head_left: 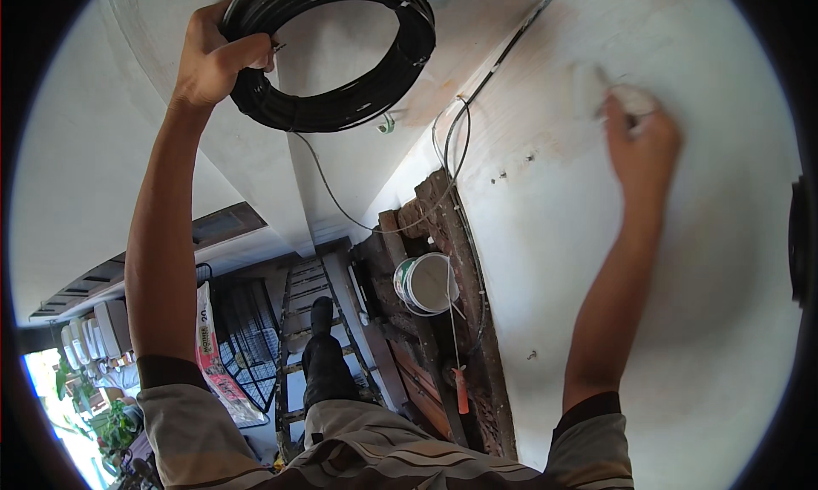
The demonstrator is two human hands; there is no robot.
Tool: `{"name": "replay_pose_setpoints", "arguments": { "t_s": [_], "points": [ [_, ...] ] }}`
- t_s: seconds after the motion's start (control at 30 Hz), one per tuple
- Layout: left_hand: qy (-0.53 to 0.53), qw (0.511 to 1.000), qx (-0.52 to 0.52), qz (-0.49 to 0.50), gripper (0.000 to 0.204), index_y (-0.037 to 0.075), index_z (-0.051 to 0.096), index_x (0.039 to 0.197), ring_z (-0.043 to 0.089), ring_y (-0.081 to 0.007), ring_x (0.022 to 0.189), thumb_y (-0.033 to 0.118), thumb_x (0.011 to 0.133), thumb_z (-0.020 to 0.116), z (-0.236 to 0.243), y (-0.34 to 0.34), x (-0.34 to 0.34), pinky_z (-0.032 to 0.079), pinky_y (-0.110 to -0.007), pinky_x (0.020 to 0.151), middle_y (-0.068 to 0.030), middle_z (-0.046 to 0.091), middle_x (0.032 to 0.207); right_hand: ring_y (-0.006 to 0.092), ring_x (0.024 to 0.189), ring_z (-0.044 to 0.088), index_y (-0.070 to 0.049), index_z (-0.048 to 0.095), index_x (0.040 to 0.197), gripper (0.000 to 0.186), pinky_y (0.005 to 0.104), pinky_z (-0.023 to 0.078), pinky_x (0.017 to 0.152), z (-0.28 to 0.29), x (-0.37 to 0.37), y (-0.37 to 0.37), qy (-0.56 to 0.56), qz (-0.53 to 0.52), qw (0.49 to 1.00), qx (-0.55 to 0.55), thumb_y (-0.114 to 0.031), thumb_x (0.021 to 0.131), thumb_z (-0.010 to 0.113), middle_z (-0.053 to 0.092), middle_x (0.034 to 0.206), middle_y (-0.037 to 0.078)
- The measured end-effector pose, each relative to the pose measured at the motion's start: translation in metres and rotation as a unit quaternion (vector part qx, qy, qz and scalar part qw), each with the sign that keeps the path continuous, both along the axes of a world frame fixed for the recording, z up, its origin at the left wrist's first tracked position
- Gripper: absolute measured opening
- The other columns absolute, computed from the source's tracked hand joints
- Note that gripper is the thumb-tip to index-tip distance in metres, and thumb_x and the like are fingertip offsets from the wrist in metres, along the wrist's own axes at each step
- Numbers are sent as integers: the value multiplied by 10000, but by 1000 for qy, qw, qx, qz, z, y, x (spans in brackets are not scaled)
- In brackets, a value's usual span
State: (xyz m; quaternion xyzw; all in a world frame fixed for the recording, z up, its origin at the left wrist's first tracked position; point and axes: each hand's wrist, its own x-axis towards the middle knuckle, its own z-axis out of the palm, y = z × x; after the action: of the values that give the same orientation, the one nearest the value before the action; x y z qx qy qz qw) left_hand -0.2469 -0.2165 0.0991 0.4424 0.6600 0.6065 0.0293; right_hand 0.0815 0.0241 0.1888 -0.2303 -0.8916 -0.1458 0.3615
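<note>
Upper left, the left hand (217, 60) clamps the coil (332, 111), apparently to bear its weight; upper right, the right hand (643, 141) grips a blurred pad (587, 91) against the wall (716, 294).

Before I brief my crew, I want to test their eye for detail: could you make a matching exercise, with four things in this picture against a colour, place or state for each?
Column one
1. Cable coil
2. Bucket
3. Slim handle
4. Right hand

Column two
A. Orange-red, lower in the picture than the white container
B. Blurred, in front of the pale wall
C. Black, gripped by the left hand
D. White, with green on its side

Right pairs: 1-C, 2-D, 3-A, 4-B
</note>
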Motion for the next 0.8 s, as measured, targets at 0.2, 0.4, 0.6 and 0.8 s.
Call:
{"name": "replay_pose_setpoints", "arguments": {
  "t_s": [0.2, 0.4, 0.6, 0.8],
  "points": [
    [-1, 1000, 5, 5, 340, -59, 589, 786, 489, -150, 565, 117, 512, 487, -4, 1, -4, 428, -284, 573, -76, 544, 643, 233, 730, 693, 15, 708, 931, 204, 325, 534, 694, 4, 8, -24, 46, 64, 993, -85, -163, 835, 681, 713, 820, 137],
    [0, 1000, 7, -8, 346, -67, 585, 790, 491, -153, 562, 112, 508, 494, 4, 5, 2, 429, -286, 563, -78, 543, 640, 384, 650, 647, -25, 645, 832, 128, 454, 536, 641, -191, -17, -4, -67, 23, 969, -237, -145, 787, 646, 634, 679, 190],
    [-18, 1000, 2, -19, 383, -91, 588, 835, 502, -147, 541, 100, 515, 499, 3, 4, 1, 424, -270, 539, -79, 540, 642, 375, 669, 647, -27, 647, 802, 94, 428, 536, 648, -221, -26, 35, -20, 49, 978, -202, -111, 762, 643, 633, 709, 203],
    [-29, 999, 2, -22, 407, -93, 589, 847, 502, -150, 540, 102, 500, 500, -3, 4, -3, 431, -278, 539, -82, 541, 658, 348, 654, 649, -7, 662, 760, 274, 405, 519, 619, -1, -12, 25, 11, -16, 1000, -16, -275, 807, 694, 653, 725, 195]
  ]
}}
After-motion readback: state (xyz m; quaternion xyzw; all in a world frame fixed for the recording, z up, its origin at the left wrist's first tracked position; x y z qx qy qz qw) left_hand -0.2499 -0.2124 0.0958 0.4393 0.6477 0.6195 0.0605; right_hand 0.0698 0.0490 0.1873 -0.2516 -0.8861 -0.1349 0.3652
